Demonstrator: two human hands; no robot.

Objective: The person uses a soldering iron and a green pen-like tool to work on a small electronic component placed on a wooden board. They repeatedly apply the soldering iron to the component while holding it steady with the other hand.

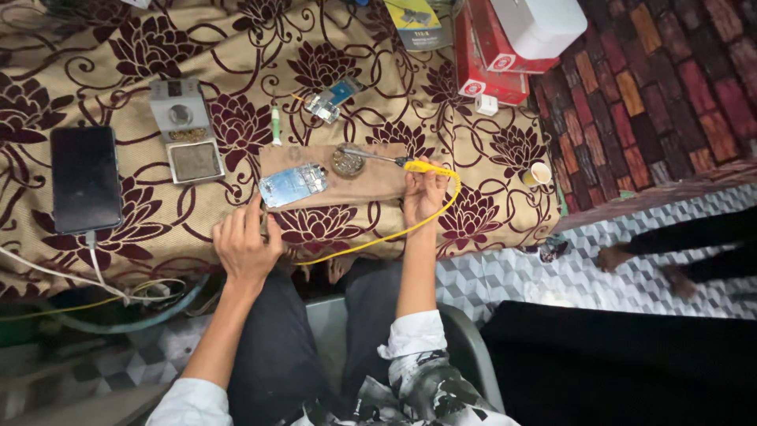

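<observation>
A yellow-handled soldering iron is held in the right hand, the fingers closed around its handle near the front edge of the cloth-covered table. The metal tip of the iron is laid into a small round tin that stands on a brown board. A yellow cord is seen running from the handle, looping past the right wrist and down over the front edge of the table.

The left hand is kept at the front edge, fingers loosely spread and closed on nothing, fingertips just beside the near left corner of the board. A phone frame with a bluish metal plate is laid on the left end of the board, near those fingertips; whether it is touched cannot be told.

Towards the left edge of the table a black phone is laid flat, with a white cable plugged into it. Between the phone and the board a grey box with an open lid is placed. Behind the board a small circuit board and a slim white and green pen are laid. At the far right corner red and white boxes are stacked, and a small paper cup is set near the right edge.
</observation>
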